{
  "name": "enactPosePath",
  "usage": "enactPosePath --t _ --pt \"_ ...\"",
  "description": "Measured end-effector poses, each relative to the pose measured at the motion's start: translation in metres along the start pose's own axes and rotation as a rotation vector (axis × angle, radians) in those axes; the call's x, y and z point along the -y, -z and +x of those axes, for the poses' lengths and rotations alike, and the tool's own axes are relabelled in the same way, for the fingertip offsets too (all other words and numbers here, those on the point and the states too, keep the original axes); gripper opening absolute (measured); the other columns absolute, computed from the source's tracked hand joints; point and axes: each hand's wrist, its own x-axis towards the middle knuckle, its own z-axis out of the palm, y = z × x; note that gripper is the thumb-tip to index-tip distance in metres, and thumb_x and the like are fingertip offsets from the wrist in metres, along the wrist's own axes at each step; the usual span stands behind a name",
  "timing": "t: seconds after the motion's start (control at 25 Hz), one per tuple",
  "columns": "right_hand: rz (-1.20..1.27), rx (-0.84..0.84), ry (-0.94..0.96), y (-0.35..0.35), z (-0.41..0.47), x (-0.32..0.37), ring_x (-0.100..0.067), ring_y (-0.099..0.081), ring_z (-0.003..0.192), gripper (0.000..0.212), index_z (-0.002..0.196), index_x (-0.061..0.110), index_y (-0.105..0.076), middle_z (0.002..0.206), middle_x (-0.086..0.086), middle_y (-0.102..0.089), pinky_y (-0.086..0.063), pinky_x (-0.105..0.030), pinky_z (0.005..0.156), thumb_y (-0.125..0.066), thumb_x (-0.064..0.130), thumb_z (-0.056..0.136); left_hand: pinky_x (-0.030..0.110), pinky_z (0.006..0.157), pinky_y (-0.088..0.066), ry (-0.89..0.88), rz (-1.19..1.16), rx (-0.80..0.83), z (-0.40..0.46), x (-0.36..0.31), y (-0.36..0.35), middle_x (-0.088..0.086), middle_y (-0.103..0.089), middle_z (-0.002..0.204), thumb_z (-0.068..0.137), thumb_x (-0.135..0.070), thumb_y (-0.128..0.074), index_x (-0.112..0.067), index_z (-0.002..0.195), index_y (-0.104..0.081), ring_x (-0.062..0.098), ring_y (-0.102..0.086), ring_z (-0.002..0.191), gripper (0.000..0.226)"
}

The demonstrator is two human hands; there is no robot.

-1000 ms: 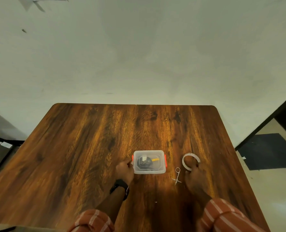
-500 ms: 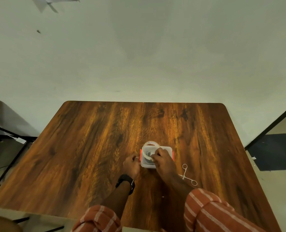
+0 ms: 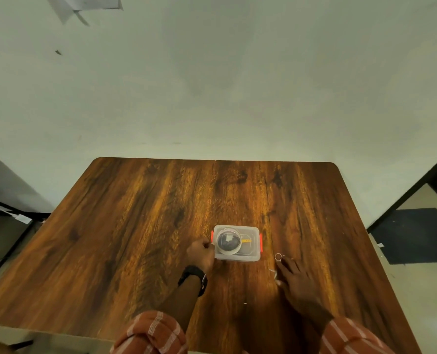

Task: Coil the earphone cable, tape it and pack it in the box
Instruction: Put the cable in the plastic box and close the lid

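Observation:
A small clear plastic box (image 3: pixel 250 255) with orange side latches sits on the wooden table, its lid on. The dark coiled earphone cable (image 3: pixel 229 243) shows through the lid, with a yellow mark beside it. A clear tape roll (image 3: pixel 218 245) lies on the left half of the lid, ringing the coil. My left hand (image 3: pixel 201 254) grips the box's left end. My right hand (image 3: pixel 298 282) lies flat, fingers spread, over small metal scissors (image 3: pixel 278 257) to the right of the box. Only one finger ring and part of the blades show.
The wooden table (image 3: pixel 161 226) has a pale wall behind its far edge. Its right edge drops to a floor with a dark mat (image 3: pixel 414 233). A black metal frame (image 3: pixel 13 213) stands off the left edge. Striped sleeves cover both my forearms near the front edge.
My right hand set the tape roll down on the box lid, let go of it and moved right onto the scissors. My left hand stayed at the box's left end.

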Motion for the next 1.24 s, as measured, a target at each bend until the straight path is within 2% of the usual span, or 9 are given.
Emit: enactPosePath --t 0.16,0.28,0.48,0.68,0.8,0.88,0.96,1.12,1.24 --pt "-0.009 -0.023 -0.031 0.001 -0.002 -0.01 -0.021 -0.026 0.145 0.051 0.148 0.033 -0.033 0.16 -0.001 -0.024 -0.025 -0.041 0.12 -0.042 0.037 0.099 0.041 0.071 -0.058 -0.009 0.051 -0.005 0.007 0.008 -0.004 0.0 -0.071 0.071 0.081 -0.016 -0.059 -0.016 0.075 -0.073 0.021 -0.065 0.07 0.016" --pt "-0.174 -0.056 -0.032 0.01 -0.001 -0.004 -0.022 -0.031 0.14 0.051 0.147 0.026 -0.036 0.155 -0.003 -0.032 -0.027 -0.042 0.115 -0.042 0.037 0.098 0.042 0.074 -0.058 0.01 0.048 0.016 0.003 0.007 -0.002 0.001 -0.073 0.079 0.085 -0.014 -0.058 -0.016 0.081 -0.075 0.02 -0.065 0.075 0.017" --pt "-0.267 0.052 -0.043 0.018 0.009 0.009 -0.028 -0.029 0.143 0.055 0.148 0.016 -0.036 0.156 -0.009 -0.032 -0.019 -0.049 0.116 -0.039 0.034 0.096 0.042 0.083 -0.058 0.034 0.035 0.025 -0.001 0.007 -0.004 0.003 -0.075 0.094 0.09 -0.02 -0.057 -0.014 0.097 -0.075 0.02 -0.068 0.085 0.02" --pt "-0.26 0.182 0.001 0.024 0.011 0.008 -0.018 -0.055 0.121 0.034 0.117 0.025 -0.061 0.124 0.0 -0.063 -0.024 -0.045 0.114 -0.058 0.04 0.087 0.04 0.082 -0.058 0.035 0.04 0.022 -0.002 0.003 -0.005 0.005 -0.075 0.096 0.088 -0.017 -0.059 -0.012 0.099 -0.075 0.022 -0.068 0.086 0.02" --pt "-0.07 0.115 -0.079 0.024 0.01 0.005 -0.013 -0.061 0.108 0.027 0.108 0.026 -0.062 0.11 0.005 -0.064 -0.042 -0.036 0.103 -0.066 0.037 0.083 0.038 0.08 -0.057 0.037 0.027 0.014 -0.003 0.002 -0.005 0.006 -0.076 0.093 0.088 -0.015 -0.059 -0.01 0.096 -0.076 0.023 -0.068 0.083 0.02" --pt "0.218 0.048 -0.192 0.033 0.008 0.008 -0.007 -0.066 0.086 0.016 0.095 0.026 -0.065 0.093 0.006 -0.068 -0.055 -0.027 0.077 -0.071 0.031 0.081 0.037 0.078 -0.057 0.04 0.02 0.019 -0.003 0.001 -0.005 0.007 -0.075 0.093 0.088 -0.015 -0.059 -0.01 0.096 -0.076 0.023 -0.068 0.083 0.02" --pt "0.441 -0.06 -0.185 0.051 0.013 0.025 -0.005 -0.066 0.071 0.004 0.087 0.021 -0.068 0.08 0.005 -0.068 -0.049 -0.019 0.057 -0.071 0.021 0.084 0.037 0.076 -0.057 0.035 0.018 0.015 -0.003 0.001 -0.004 0.008 -0.075 0.089 0.088 -0.015 -0.059 -0.009 0.091 -0.076 0.024 -0.067 0.08 0.018" --pt "0.715 -0.291 -0.148 0.083 0.047 0.071 -0.012 -0.064 0.063 0.007 0.076 0.01 -0.072 0.068 0.002 -0.067 -0.05 -0.021 0.055 -0.072 0.011 0.083 0.031 0.064 -0.05 -0.002 0.024 0.011 -0.007 -0.003 -0.002 0.008 -0.071 0.078 0.088 -0.009 -0.059 -0.007 0.08 -0.073 0.022 -0.063 0.071 0.017" --pt "0.755 -0.198 -0.157 0.079 0.081 0.085 -0.011 -0.071 0.068 0.006 0.075 0.015 -0.074 0.076 0.001 -0.074 -0.063 -0.036 0.068 -0.079 0.011 0.075 0.026 0.06 -0.047 -0.014 0.037 0.036 -0.012 -0.004 0.001 0.002 -0.069 0.074 0.09 -0.011 -0.059 -0.01 0.076 -0.072 0.018 -0.062 0.069 0.019"
